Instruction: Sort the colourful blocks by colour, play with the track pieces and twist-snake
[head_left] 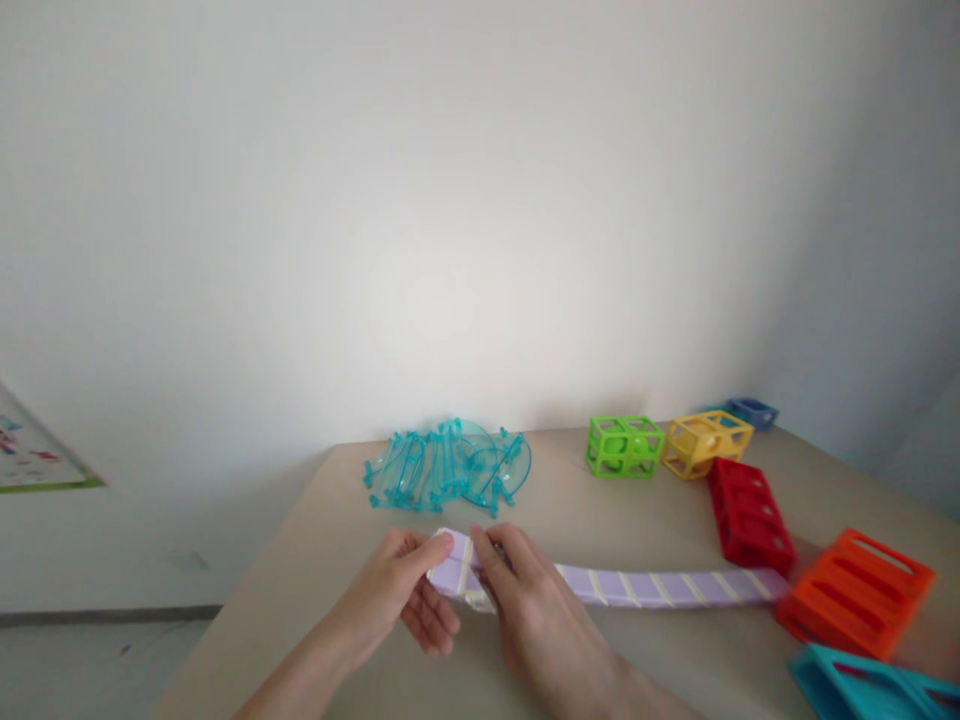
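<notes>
A long purple strip of segments [667, 589], with pale lines between the pieces, stretches across the table to the right. My left hand [386, 600] pinches its left end, thumb on top and the other fingers curled underneath. Close beside it, my right hand [529, 605] is closed around the strip from above, hiding a stretch of it. Between the two hands the end segments look thicker, with a whitish edge below. The strip's far end reaches the orange block [859, 590], where the picture is blurred.
Translucent teal pieces [442, 465] lie heaped at the back. Toward the right stand a green frame block [624, 447], a yellow one [706, 443], a red block [750, 512] and a blue piece [754, 412]. A teal block [870, 685] sits at the lower right. A wall [480, 220] rises behind the table [300, 570].
</notes>
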